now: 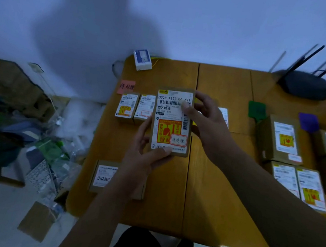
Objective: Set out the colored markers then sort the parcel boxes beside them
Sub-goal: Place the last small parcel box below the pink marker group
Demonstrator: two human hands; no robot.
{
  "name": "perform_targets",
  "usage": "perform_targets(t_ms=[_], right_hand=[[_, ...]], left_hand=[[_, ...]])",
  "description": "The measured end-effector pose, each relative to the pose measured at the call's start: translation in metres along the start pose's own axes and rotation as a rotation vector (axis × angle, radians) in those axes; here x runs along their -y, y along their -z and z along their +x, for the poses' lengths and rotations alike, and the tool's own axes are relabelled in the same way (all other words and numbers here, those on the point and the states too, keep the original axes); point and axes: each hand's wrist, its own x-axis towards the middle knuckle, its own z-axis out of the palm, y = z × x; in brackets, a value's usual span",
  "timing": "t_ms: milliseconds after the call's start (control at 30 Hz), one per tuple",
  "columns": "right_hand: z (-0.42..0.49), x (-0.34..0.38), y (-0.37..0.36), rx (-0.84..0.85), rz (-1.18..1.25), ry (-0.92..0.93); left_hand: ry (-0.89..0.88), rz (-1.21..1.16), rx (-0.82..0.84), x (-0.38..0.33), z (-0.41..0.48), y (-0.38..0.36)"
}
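I hold a small cardboard parcel box [172, 122] with a white shipping label and an orange sticker above the wooden table [212, 180]. My left hand [144, 152] grips its lower left corner. My right hand [205, 120] holds its right edge, thumb on the label. A pink marker note [126, 86] lies at the far left with two small boxes [126, 106] [144, 108] just below it. A green marker [257, 110] and a purple marker [308, 121] lie on the right, with several labelled boxes [281, 140] below them.
Another box [104, 175] sits near the table's left edge, partly behind my left forearm. A black router [306, 84] with antennas stands at the back right, a white adapter [142, 59] at the back. Bags, packaging and cardboard [37, 220] clutter the floor to the left.
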Motion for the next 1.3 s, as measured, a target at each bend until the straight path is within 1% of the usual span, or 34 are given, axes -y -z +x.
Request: perform_targets(t_ms=[100,267,367,467,600,700,867,933,1033,1167,1300], right_hand=[[-0.005,0.002,0.001,0.000,-0.006,-0.003],[-0.002,-0.007,-0.014,0.003,0.040,-0.052],[0.005,-0.020,-0.027,0.007,0.059,-0.077],[0.013,-0.039,-0.043,-0.014,0.019,-0.124],[0.022,-0.070,-0.071,-0.034,-0.119,-0.208],[0.031,-0.094,-0.093,-0.001,-0.192,-0.253],[0.058,-0.140,-0.136,-0.007,-0.427,-0.316],[0.074,-0.158,-0.154,0.000,-0.480,-0.352],[0.098,-0.180,-0.175,-0.015,-0.437,-0.429],[0.118,-0.202,-0.196,-0.049,-0.379,-0.483],[0.126,-0.214,-0.202,-0.056,-0.404,-0.531]], left_hand=[[-0.020,0.058,-0.009,0.001,-0.004,-0.004],[-0.098,0.295,-0.177,0.000,-0.009,0.003],[-0.094,0.350,-0.200,-0.005,-0.007,0.021],[-0.039,0.346,-0.222,-0.008,-0.001,0.044],[0.071,0.350,-0.313,-0.005,0.012,0.082],[0.149,0.416,-0.319,0.002,0.023,0.115],[0.256,0.521,-0.318,0.021,0.050,0.173],[0.309,0.568,-0.307,0.029,0.067,0.195],[0.363,0.585,-0.316,0.038,0.096,0.222],[0.407,0.614,-0.330,0.045,0.121,0.245],[0.451,0.632,-0.336,0.053,0.125,0.255]])
